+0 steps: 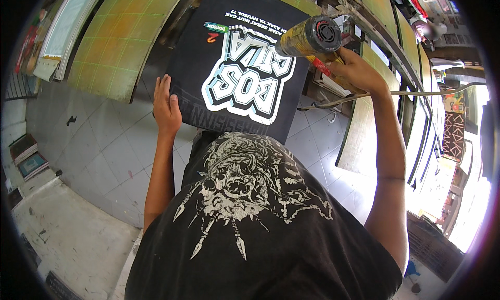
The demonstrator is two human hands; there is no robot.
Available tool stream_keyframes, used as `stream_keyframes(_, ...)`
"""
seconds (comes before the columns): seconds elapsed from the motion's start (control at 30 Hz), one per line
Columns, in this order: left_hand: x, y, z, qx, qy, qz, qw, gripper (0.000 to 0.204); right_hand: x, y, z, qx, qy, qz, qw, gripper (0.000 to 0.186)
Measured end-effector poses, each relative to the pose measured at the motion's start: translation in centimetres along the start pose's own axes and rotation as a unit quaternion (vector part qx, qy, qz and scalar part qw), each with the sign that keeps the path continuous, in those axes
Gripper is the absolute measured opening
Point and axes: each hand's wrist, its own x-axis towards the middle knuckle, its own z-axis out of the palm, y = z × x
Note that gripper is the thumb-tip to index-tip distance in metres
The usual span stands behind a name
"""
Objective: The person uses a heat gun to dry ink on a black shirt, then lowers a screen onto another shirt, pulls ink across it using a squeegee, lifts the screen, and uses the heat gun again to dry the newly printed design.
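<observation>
My right hand is wrapped round the handle of a yellow and black heat gun, held above the right side of a black printed cloth. The cloth lies flat over a board in front of me and bears a large white, outlined lettering print, upside down to me, with smaller print beyond it. At the cloth's near left edge rests my left hand, its fingers stretched out and holding nothing. The gun's nozzle points left across the print; whether it touches the cloth I cannot tell.
A pale cable runs off to the right from near the gun. Yellow-green boards stand on the left, with more boards and a rail frame on the right. Grey floor tiles show below. Books lie at far left.
</observation>
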Motion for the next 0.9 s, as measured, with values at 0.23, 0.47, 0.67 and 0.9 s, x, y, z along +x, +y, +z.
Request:
stream_keyframes(0.23,0.0,0.1,0.0,-0.005,-0.001,-0.009,1.000,0.043,1.3,0.2,-0.3,-0.013,-0.001,-0.015,1.000,0.051)
stream_keyframes(0.47,0.1,0.2,0.0,0.004,0.001,-0.006,1.000,0.043,1.6,0.2,-0.1,-0.007,-0.019,-0.063,0.998,0.047)
stream_keyframes(0.67,0.1,0.1,0.1,0.002,0.007,-0.004,1.000,0.043,2.1,-1.2,0.6,0.006,0.000,-0.042,0.999,0.042)
stream_keyframes(0.9,0.1,0.1,0.1,0.012,0.008,0.004,1.000,0.043,1.8,-0.9,0.7,0.035,-0.022,-0.057,0.998,0.050)
